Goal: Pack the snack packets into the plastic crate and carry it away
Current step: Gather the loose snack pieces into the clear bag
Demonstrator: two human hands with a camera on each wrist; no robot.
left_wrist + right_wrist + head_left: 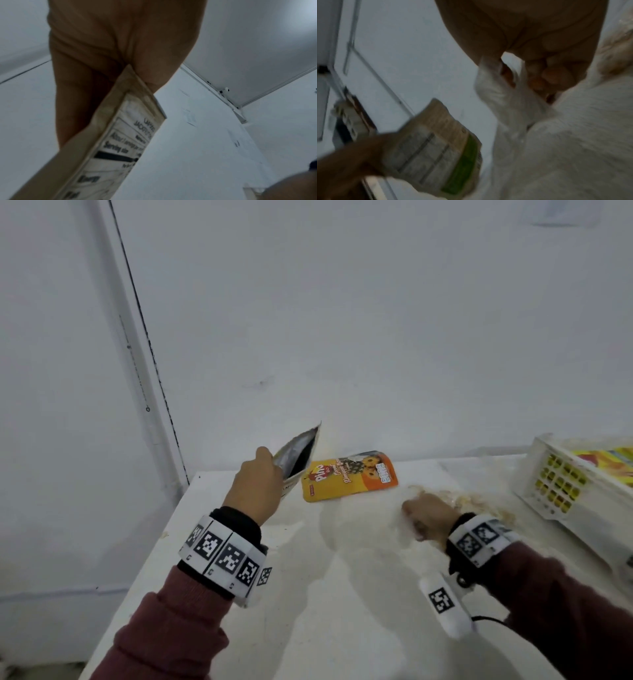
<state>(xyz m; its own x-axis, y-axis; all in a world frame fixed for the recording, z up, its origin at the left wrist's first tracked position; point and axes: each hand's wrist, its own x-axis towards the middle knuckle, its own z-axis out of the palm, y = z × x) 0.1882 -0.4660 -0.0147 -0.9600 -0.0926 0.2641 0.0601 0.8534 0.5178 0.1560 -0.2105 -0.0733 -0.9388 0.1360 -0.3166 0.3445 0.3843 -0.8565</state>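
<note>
Now the beige paper snack pouch with the silver lining (pixel 297 459) sits raised above the white table (pixel 308 594), my left hand (pixel 255 491) clamped on its lower edge. Beside it lies the flat yellow pineapple packet (pixel 349 479) — well apart from the white plastic crate (pixel 561 501) at the right, which holds yellow packets. My right hand (pixel 428 517) curls around crumpled white film (pixel 498 86) — fingertips (pixel 551 75) together.

The left hand (pixel 255 489) is raised, fingers curled in a grip on a packet (pixel 297 457). The right hand (pixel 429 517), low, pinches a clear bag (pixel 508 94).
</note>
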